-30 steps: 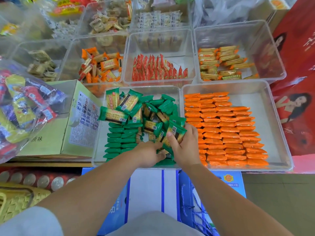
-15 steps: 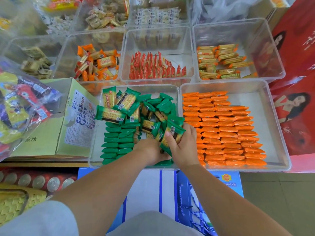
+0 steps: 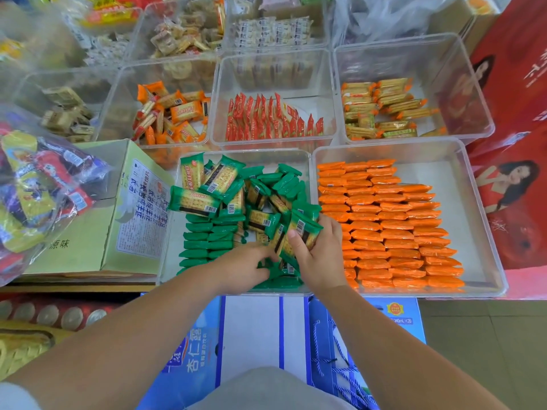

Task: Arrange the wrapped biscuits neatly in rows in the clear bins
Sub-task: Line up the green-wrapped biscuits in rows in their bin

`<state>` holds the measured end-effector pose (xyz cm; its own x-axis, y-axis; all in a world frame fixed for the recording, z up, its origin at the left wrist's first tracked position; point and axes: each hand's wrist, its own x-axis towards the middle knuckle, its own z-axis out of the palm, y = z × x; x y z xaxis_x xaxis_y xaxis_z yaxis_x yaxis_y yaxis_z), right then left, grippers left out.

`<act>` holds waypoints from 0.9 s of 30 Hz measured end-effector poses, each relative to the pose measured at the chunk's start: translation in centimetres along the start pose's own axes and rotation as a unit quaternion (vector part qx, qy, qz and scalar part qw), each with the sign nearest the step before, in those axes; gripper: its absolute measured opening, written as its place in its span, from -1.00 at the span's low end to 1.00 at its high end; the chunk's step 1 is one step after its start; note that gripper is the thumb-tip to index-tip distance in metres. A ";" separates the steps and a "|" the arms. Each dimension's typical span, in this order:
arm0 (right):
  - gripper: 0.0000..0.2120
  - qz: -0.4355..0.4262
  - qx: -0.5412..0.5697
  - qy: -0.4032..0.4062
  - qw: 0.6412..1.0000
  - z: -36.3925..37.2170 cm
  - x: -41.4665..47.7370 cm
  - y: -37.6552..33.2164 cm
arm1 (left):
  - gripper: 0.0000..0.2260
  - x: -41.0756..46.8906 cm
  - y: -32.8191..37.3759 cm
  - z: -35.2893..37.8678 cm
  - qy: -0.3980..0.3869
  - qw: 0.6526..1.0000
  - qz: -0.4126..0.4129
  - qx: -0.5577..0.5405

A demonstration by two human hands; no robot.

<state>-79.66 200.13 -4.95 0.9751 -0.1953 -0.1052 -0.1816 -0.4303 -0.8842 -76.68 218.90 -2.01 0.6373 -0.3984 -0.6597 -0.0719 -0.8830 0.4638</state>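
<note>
Your right hand was clamped on a handful of green packets, thumb across their front, inside the near right part of the clear bin that holds the green biscuits. Your left hand lay just beside it, reaching in over the bin's near edge with its fingertips among the packets there; you could not tell from this view whether it gripped any of them. The two hands were close together, nearly touching.

Along the left side of that bin, neat rows of green biscuits stood on edge. Across its far half lay a loose pile of green packets, some face up with barcodes showing.

Just to the right of the bin, touching it, stood a second clear bin with orange biscuits laid in tidy rows. Behind the bin stood another with red packets upright. To the left of the bin was a pale green cardboard box, and beyond that a plastic bag of mixed snacks. Below the bin's near edge sat a blue and white carton
</note>
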 end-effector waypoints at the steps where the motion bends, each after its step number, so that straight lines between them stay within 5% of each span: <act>1: -0.37 -0.002 0.000 -0.001 1.000 0.0 0.0 0.0 | -0.72 -0.4 -0.5 -0.1 -0.005 1.000 0.009 0.004; 15: -0.48 -0.009 -0.048 0.001 0.999 0.1 0.0 0.2 | -0.44 -0.1 0.5 -0.1 -0.079 0.980 0.018 0.182; 27: -0.47 -0.004 -0.030 0.001 1.000 0.1 -0.2 0.0 | -0.56 -0.9 0.6 1.0 0.039 0.997 0.004 0.065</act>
<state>-79.85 200.25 -4.97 0.9763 -0.1931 -0.0980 -0.1817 -0.4842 -0.8559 -78.10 218.50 -1.78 0.6934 -0.3903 -0.6057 -0.1729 -0.9062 0.3860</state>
